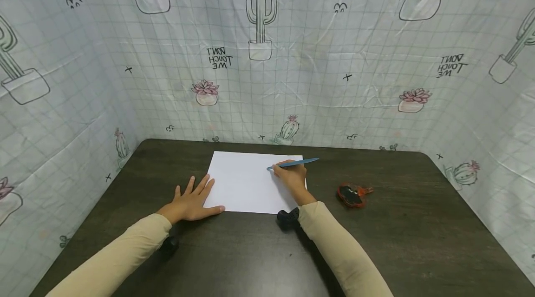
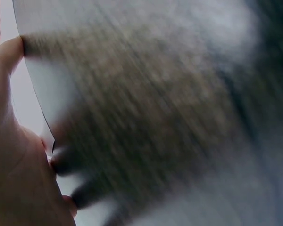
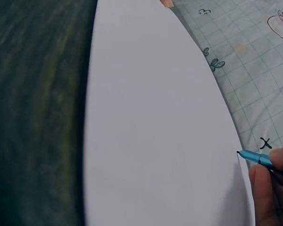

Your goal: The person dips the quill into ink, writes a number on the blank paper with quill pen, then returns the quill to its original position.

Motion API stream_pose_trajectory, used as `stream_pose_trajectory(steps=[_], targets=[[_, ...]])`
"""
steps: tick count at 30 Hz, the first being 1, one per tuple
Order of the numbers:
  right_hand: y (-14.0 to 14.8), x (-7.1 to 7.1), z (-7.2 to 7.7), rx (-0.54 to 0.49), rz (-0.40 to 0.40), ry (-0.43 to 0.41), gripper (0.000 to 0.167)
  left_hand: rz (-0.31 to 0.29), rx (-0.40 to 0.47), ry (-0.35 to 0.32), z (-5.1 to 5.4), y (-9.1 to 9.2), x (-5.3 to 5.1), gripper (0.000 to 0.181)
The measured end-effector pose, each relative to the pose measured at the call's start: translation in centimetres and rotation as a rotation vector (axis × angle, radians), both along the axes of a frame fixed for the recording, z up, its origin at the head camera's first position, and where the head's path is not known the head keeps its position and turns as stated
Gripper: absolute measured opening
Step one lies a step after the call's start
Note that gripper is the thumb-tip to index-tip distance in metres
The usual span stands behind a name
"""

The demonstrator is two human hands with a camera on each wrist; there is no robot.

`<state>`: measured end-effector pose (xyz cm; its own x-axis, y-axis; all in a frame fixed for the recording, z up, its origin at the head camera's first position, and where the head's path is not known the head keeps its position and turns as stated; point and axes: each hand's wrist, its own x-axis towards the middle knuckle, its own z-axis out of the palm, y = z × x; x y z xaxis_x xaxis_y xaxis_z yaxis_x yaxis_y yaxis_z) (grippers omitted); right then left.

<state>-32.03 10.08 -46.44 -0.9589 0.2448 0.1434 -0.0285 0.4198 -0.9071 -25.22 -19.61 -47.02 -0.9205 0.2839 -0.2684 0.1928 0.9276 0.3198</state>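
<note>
Over the right part of the paper (image 1: 244, 183), the right hand (image 1: 292, 178) is pinching a blue pen (image 1: 298, 162) between thumb and fingers, close behind its tip. The pen is slanting, its tip pointing left above or on the paper and its tail extending right past the paper's edge; this low hold is probably giving close control of the tip. Whether the tip is touching the paper, the views are not making clear. The left hand (image 1: 190, 204) is lying palm down with its fingers spread, gripping nothing. Its thumb (image 1: 215, 210) is resting across the paper's near edge and its index finger (image 1: 208, 188) is meeting the left edge, apparently so as to steady the sheet on the side opposite the pen.

The paper itself is lying flat on the dark table (image 1: 409, 222), between the two hands and toward the far side, where both arms are reaching it comfortably, it seems; no mark is showing on it. Just to the right of the right hand, well off the paper, an orange-and-black object (image 1: 353, 194) is lying on the table, probably out of the hand's way. Beyond, a cactus-print cloth (image 1: 309, 88) is hanging at the far side and both flanks, presumably screening the table.
</note>
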Motion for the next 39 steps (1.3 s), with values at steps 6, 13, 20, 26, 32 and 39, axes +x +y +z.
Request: stream_pose_trajectory(steps=[6,13,20,26,32,39], targets=[[-0.1,0.1,0.0,-0.043,-0.007,-0.008,0.008,0.0,-0.02,0.01,-0.4,-0.1,-0.2,0.107],[-0.4,0.1,-0.2,-0.035,-0.002,-0.017,0.009,-0.005,-0.009,0.02,-0.6,0.0,-0.2,0.106],[-0.8,0.3,-0.2,-0.005,0.024,-0.022,0.008,-0.004,0.001,0.018,-0.4,0.0,-0.1,0.106],[-1.3,0.7,-0.3,-0.053,0.063,-0.046,0.006,-0.007,-0.008,0.017,-0.4,-0.1,-0.2,0.106],[-1.7,1.0,-0.4,-0.097,0.128,-0.042,0.006,-0.008,0.003,0.008,0.2,0.2,0.3,0.105],[-1.9,1.7,-0.2,-0.132,0.205,-0.052,0.006,-0.011,0.027,-0.017,1.7,0.5,1.0,0.102]])
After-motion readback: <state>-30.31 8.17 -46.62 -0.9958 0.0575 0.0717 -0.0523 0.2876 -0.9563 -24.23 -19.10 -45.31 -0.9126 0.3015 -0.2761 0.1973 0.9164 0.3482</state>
